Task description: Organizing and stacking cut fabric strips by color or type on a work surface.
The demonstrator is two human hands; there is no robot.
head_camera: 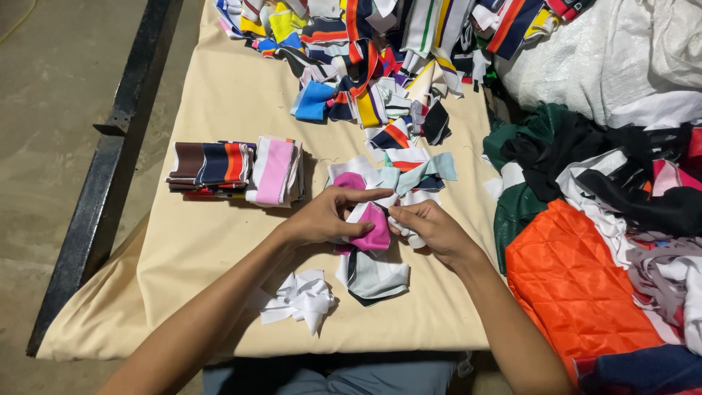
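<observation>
Folded stack (234,172): we are seeing it lying far left on the cream table (197,249).
Left hand (322,216): we are pinching the pink-and-white fabric strip (373,232) at table centre.
Right hand (431,228): we are gripping the strip's right end.
Orange quilted cloth (570,281): lying near right.

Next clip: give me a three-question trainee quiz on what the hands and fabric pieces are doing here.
1. True or false: both hands grip the pink fabric piece.
2. What lies nearest the left hand on the far side? A) neat stack of folded strips B) orange quilted fabric
3. What lies on the cream table cloth just below the hands?

Key: 1 true, the right hand pinches its edge; 2 A; 3 a crumpled white scrap.
</observation>
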